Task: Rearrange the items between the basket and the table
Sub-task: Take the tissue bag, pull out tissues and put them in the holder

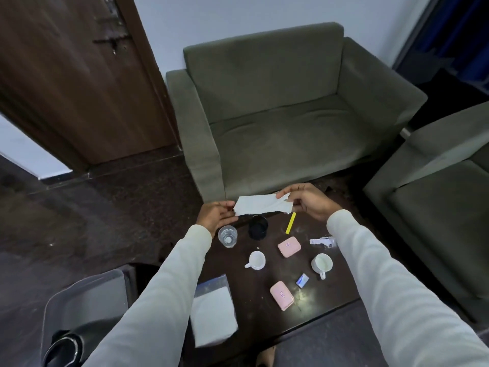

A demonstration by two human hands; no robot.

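While pinched at each end by left hand [215,215] and right hand [308,201], white tissue [263,205] lengthwise left-to-right, right end higher.

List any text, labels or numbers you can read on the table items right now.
None can be read.
Far pink rectangular case: small dark mark on lid, too blurred.
Near pink rectangular case: same kind of mark, too blurred.
Small blue-and-white packet: print too small.

A dark table [264,287] is shown carrying a clear glass [227,235], a black cup [258,227], a yellow stick [290,223], two white mugs [256,260], two pink cases [289,246], a small blue box [302,280], crumpled paper [322,241] and a napkin pack [213,313].
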